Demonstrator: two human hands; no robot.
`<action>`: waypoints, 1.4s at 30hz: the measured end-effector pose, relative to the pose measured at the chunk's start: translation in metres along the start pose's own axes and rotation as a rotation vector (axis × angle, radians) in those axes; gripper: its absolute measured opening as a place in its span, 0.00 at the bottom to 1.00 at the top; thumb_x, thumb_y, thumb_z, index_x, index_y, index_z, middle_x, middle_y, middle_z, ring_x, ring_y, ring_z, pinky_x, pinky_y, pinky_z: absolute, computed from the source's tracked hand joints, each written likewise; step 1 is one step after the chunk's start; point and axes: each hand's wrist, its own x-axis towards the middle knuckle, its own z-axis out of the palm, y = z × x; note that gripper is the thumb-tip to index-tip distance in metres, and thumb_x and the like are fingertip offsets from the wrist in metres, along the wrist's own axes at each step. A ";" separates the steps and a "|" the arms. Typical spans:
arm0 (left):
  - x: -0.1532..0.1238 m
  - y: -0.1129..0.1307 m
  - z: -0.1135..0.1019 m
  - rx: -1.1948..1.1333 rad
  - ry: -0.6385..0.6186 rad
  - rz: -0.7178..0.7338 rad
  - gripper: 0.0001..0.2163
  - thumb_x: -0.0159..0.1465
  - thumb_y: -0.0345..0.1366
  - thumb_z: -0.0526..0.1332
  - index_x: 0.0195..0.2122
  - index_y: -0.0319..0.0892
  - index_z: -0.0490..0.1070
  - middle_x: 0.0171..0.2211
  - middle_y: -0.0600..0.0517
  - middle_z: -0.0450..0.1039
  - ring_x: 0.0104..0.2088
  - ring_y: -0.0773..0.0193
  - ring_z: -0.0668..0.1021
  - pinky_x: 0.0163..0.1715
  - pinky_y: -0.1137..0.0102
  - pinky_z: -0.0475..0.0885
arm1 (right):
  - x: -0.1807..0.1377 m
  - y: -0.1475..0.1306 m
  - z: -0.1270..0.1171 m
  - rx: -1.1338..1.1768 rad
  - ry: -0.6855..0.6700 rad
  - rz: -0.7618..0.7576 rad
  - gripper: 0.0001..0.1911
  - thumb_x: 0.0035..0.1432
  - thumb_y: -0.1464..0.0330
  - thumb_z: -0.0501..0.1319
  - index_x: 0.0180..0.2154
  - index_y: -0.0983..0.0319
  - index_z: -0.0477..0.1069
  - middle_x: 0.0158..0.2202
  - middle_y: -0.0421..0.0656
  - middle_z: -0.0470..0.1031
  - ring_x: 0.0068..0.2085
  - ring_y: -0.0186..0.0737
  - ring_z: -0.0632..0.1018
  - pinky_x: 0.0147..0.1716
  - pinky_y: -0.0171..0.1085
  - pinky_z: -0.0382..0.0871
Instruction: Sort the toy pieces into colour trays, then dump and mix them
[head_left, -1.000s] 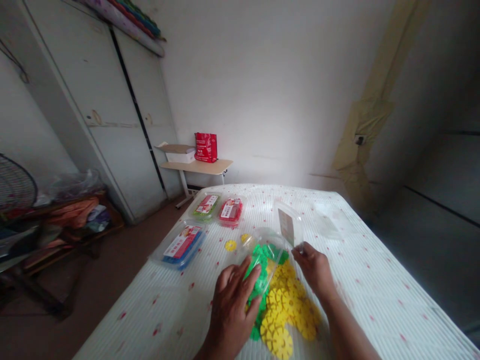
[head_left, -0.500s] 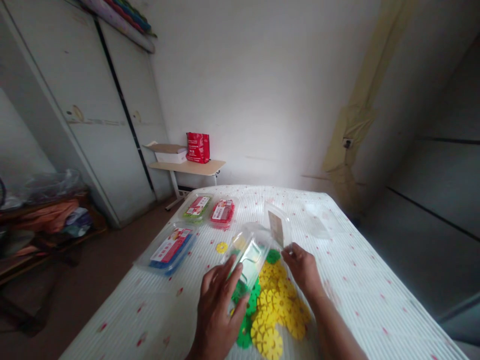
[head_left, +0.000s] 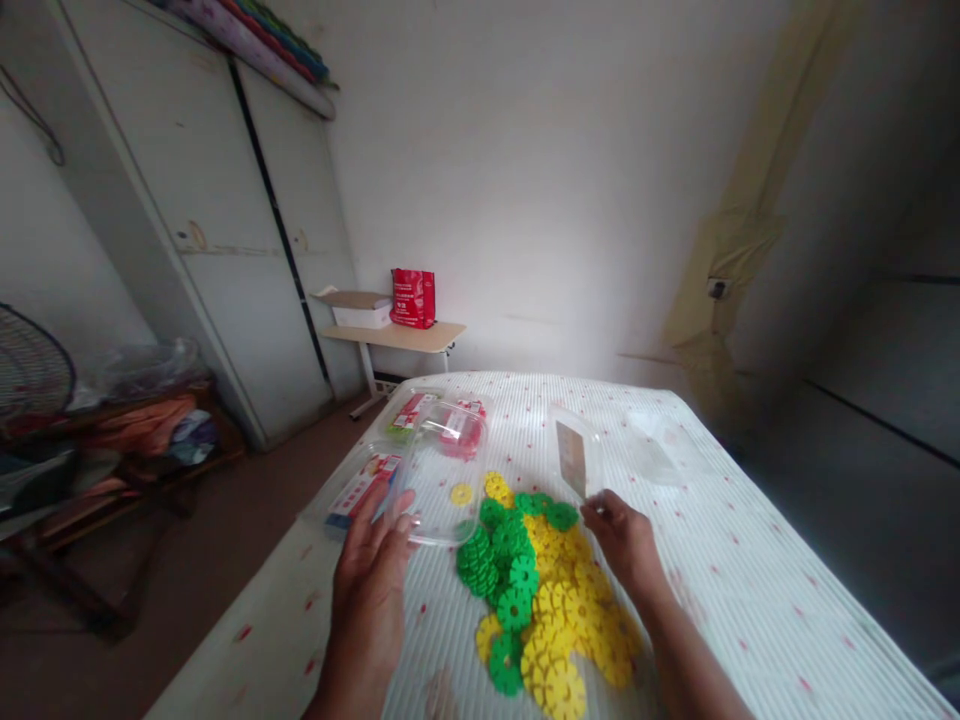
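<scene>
My left hand (head_left: 375,575) grips the near-left edge of a clear plastic box (head_left: 441,475), holding it tilted over the left part of the table. The box looks empty, and things behind show through it. My right hand (head_left: 619,535) pinches the near corner of a clear lid (head_left: 576,452) with a paper label, raised on edge. Between my hands lies a pile of flower-shaped discs: green discs (head_left: 506,560) on the left and yellow discs (head_left: 570,600) on the right. A single yellow disc (head_left: 461,494) lies apart, seen through the box.
Behind the held box stand labelled boxes with green pieces (head_left: 409,412), red pieces (head_left: 471,412) and blue pieces (head_left: 364,485). Another clear plastic piece (head_left: 656,450) lies at the right. A side table (head_left: 420,337) with a red bag (head_left: 413,298) stands by the wall.
My left hand has moved the clear box left, off the pile, uncovering the green discs. My right hand still holds the lid. The view has turned slightly left.
</scene>
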 end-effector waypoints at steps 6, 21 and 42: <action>-0.003 -0.017 -0.002 -0.116 -0.036 -0.123 0.28 0.50 0.40 0.67 0.53 0.48 0.62 0.44 0.48 0.73 0.37 0.64 0.77 0.40 0.66 0.69 | 0.000 0.006 0.001 0.029 -0.024 0.028 0.14 0.54 0.58 0.54 0.26 0.60 0.67 0.20 0.40 0.73 0.22 0.36 0.71 0.22 0.32 0.60; -0.020 -0.034 0.017 -0.340 -0.252 -0.310 0.28 0.54 0.38 0.63 0.55 0.47 0.56 0.40 0.48 0.76 0.43 0.58 0.77 0.51 0.57 0.63 | 0.003 -0.013 -0.014 0.688 -0.068 0.321 0.16 0.45 0.56 0.63 0.26 0.63 0.69 0.23 0.43 0.74 0.24 0.38 0.74 0.27 0.38 0.69; -0.031 -0.047 0.034 -0.187 -0.301 -0.222 0.32 0.57 0.46 0.59 0.60 0.48 0.48 0.50 0.42 0.70 0.55 0.55 0.67 0.54 0.59 0.57 | -0.044 -0.040 -0.002 0.831 -0.496 0.419 0.18 0.49 0.61 0.63 0.40 0.62 0.68 0.23 0.37 0.72 0.17 0.27 0.66 0.16 0.28 0.54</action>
